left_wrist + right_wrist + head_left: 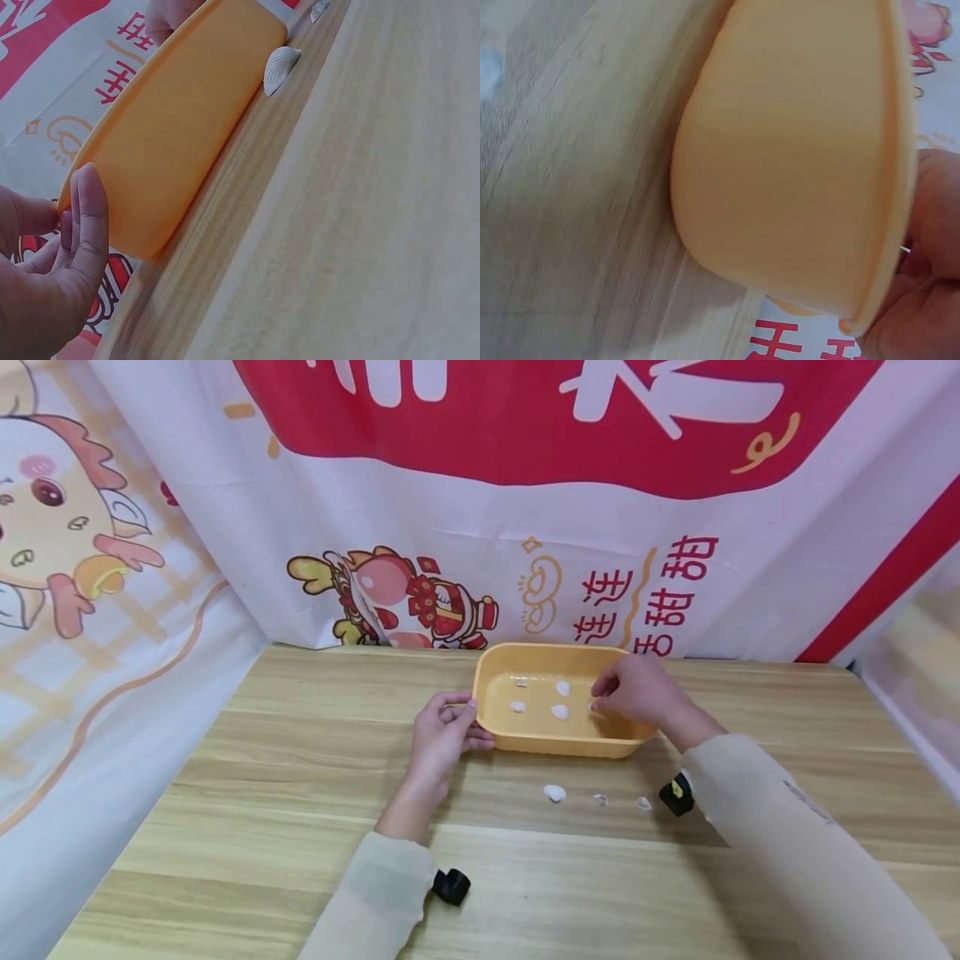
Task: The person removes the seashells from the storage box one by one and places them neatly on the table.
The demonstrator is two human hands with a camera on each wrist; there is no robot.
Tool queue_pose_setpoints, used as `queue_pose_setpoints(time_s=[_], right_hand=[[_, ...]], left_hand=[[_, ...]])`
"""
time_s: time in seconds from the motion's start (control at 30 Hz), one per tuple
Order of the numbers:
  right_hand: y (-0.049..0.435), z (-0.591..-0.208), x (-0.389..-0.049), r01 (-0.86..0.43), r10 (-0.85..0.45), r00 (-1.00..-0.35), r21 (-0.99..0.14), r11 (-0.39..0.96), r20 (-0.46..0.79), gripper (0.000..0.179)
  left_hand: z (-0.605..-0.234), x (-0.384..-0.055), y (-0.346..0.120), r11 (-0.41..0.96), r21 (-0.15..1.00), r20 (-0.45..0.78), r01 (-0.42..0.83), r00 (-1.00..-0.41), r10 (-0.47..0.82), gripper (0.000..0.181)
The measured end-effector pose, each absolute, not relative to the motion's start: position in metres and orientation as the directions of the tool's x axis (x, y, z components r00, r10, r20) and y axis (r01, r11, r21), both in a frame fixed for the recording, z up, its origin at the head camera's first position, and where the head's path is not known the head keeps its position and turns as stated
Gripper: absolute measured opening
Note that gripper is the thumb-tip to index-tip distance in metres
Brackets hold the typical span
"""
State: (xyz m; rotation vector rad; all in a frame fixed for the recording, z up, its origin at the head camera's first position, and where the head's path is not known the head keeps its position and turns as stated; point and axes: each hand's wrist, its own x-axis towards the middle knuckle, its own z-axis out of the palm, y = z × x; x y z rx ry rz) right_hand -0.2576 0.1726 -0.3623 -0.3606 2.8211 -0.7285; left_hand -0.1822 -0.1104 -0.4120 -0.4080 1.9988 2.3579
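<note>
An orange plastic basin (570,747) stands on the table with several white seashells lying on its bottom, among them one shell (559,712) near the middle. My left hand (444,731) grips the basin's left end, thumb and fingers at the rim; the left wrist view shows this hand (56,259) close up. Over the right end my right hand (637,692) reaches inside, its fingertips pinching a small shell (592,706). From the right wrist, the basin wall (795,150) hides most of that hand (922,277).
In front of the basin, three more shells lie in a row: a larger one (555,793), a small one (601,800) and another (644,804). Behind the wooden table (337,710) hangs a printed cloth (450,510). A black wrist mount (452,887) sits by the left sleeve.
</note>
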Motion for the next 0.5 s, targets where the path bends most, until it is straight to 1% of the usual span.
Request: queue_pose_setpoints(time_s=[0.17, 0.27, 0.37, 0.5], right_hand=[[0.169, -0.369, -0.262, -0.217, -0.295, -0.948, -0.44, 0.871, -0.116, 0.012], [0.168, -0.372, -0.264, -0.249, -0.318, -0.94, -0.394, 0.885, -0.12, 0.008], [0.167, -0.374, -0.265, -0.271, -0.331, -0.935, -0.349, 0.897, -0.126, 0.009], [0.165, -0.375, -0.265, -0.273, -0.332, -0.934, -0.334, 0.902, -0.133, 0.009]], left_hand=[[-0.413, -0.183, -0.111, -0.178, 0.966, -0.212, -0.185, -0.966, -0.146, 0.029], [-0.413, -0.183, -0.111, -0.176, 0.966, -0.215, -0.189, -0.966, -0.143, 0.029], [-0.413, -0.183, -0.111, -0.175, 0.965, -0.222, -0.197, -0.965, -0.14, 0.029], [-0.413, -0.183, -0.112, -0.174, 0.964, -0.225, -0.2, -0.964, -0.141, 0.029]])
